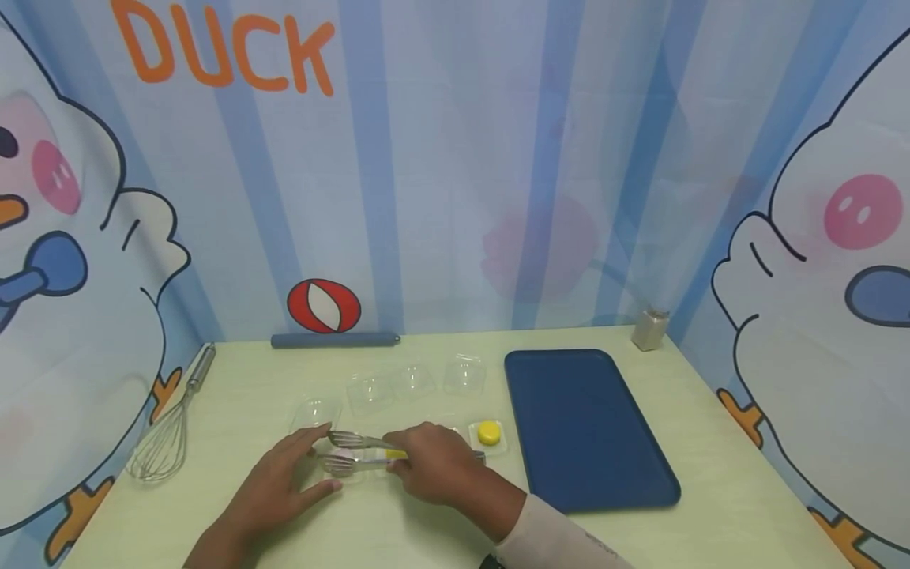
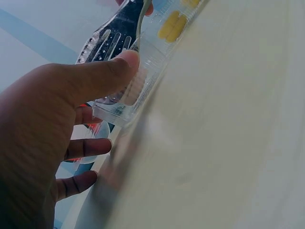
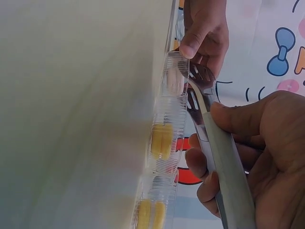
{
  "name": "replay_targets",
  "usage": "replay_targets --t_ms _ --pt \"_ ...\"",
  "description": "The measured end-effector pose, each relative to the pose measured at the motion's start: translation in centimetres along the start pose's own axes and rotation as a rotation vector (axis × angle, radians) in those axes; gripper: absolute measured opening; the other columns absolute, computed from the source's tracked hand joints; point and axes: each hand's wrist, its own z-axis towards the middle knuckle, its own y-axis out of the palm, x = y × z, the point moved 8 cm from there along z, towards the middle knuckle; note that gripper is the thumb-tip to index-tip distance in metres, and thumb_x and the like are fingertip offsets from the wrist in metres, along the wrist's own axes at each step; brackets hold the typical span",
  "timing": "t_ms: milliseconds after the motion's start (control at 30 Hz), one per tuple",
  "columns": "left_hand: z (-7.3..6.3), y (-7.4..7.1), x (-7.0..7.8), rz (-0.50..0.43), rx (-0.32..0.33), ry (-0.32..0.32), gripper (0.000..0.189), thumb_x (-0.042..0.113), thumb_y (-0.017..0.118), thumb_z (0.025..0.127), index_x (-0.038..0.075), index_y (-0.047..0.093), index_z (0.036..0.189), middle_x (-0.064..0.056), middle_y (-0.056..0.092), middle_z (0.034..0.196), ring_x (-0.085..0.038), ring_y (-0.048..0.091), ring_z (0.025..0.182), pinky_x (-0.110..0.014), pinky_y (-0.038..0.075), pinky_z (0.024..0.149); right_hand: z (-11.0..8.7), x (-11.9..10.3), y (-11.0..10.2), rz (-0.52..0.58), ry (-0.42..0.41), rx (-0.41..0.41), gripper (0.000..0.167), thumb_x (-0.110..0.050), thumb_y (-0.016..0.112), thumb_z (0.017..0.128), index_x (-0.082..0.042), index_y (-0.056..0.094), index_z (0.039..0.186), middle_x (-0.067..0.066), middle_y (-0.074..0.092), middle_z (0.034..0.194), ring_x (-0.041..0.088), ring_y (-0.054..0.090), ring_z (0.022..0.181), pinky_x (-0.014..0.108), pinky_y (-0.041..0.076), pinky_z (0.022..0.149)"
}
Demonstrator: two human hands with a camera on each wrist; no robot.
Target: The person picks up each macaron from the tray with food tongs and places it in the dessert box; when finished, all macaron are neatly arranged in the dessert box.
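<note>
Pale table [image 1: 718, 490], tongs [image 3: 231, 171] in right grip [image 1: 435, 465], macaron [image 3: 174, 82] leftward

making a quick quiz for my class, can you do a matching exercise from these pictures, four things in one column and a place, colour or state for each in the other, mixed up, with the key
Column one
1. tongs
2. tray
3. whisk
4. round yellow piece nearest the tray

Column two
A. at the left side of the table in the head view
B. gripped by the right hand
C. in a clear container
D. dark blue, lying flat

Right pairs: 1-B, 2-D, 3-A, 4-C
</note>
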Motion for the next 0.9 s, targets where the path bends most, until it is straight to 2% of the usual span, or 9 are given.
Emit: replay_targets --t_ms 367,567,733,900 --pt "-0.01 -0.12 0.21 0.010 0.014 0.014 0.083 0.037 0.098 0.080 0.009 0.062 0.150 -0.006 0.073 0.140 -0.020 0.074 0.108 -0.056 0.061 0.097 0.14 -0.28 0.05 -0.015 -0.008 -0.011 0.038 -0.030 0.079 0.101 -0.023 0.076 0.138 -0.004 0.082 0.128 0.015 0.079 0.113 0.035 0.063 0.083" --pt "-0.05 -0.07 0.24 0.017 0.022 0.027 0.085 0.036 0.098 0.079 0.008 0.062 0.150 -0.008 0.074 0.140 -0.023 0.074 0.110 -0.057 0.061 0.098 0.06 -0.34 0.04 -0.024 -0.005 -0.019 0.038 -0.030 0.079 0.101 -0.023 0.076 0.138 -0.004 0.082 0.127 0.014 0.078 0.110 0.034 0.062 0.080" --pt "0.05 -0.20 0.35 0.017 0.013 0.012 0.086 0.037 0.098 0.080 0.008 0.060 0.152 -0.008 0.073 0.140 -0.024 0.074 0.113 -0.057 0.060 0.099 -0.03 -0.49 -0.37 -0.054 0.017 -0.031 0.038 -0.029 0.080 0.100 -0.023 0.076 0.137 -0.005 0.082 0.127 0.014 0.078 0.112 0.035 0.062 0.081" --pt "0.07 -0.57 0.53 0.014 0.028 0.016 0.092 0.038 0.099 0.078 0.007 0.057 0.155 -0.003 0.075 0.134 -0.019 0.071 0.105 -0.052 0.060 0.094 0.20 -0.94 -0.44 -0.095 0.034 -0.058 0.037 -0.029 0.080 0.100 -0.024 0.076 0.136 -0.006 0.082 0.125 0.015 0.078 0.107 0.034 0.061 0.077"
